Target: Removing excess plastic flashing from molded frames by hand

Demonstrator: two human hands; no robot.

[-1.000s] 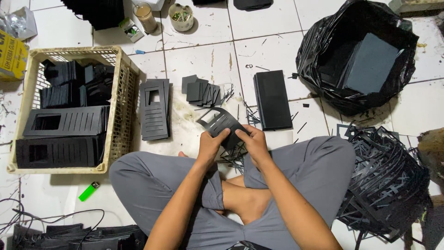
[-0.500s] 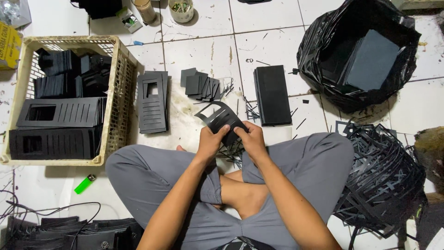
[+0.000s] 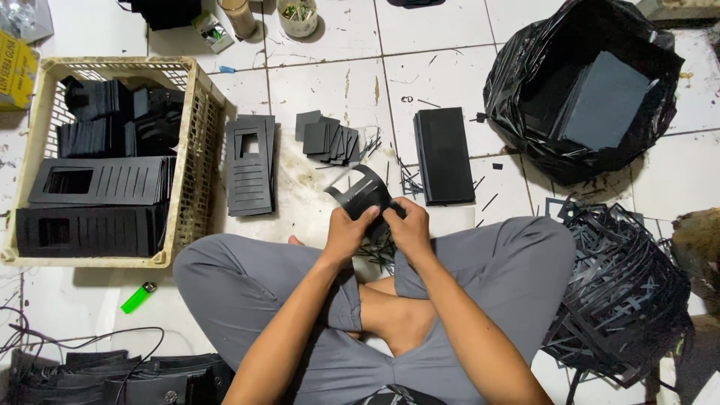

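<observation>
Here, person sits cross-legged on a white tiled floor (image 3: 450, 67), both hands up front of the knees. Left hand (image 3: 346, 234) & right hand (image 3: 411, 229) each pinch the same black cut-out sheet (image 3: 361, 193), fingers closed on its lower edge; sheet curls up and away from the hands, tilted, off the floor. Hands nearly touching each other.

Just beyond the sheet: a fan of small black squares (image 3: 328, 139), a flat stack of slotted black panels (image 3: 250, 165) to the left, a plain black rectangular stack (image 3: 444, 154) to the right. Thin black offcut strips scattered btwn them.

Far left, cream plastic crate (image 3: 196, 150) packed w/ more black panels. Green lighter (image 3: 138, 298) lies near the left knee. Upper right, open black bin bag (image 3: 525, 90) w/ dark sheets inside; lower right, big heap of black cut-out scrap frames (image 3: 622, 292) beside the right knee.
</observation>
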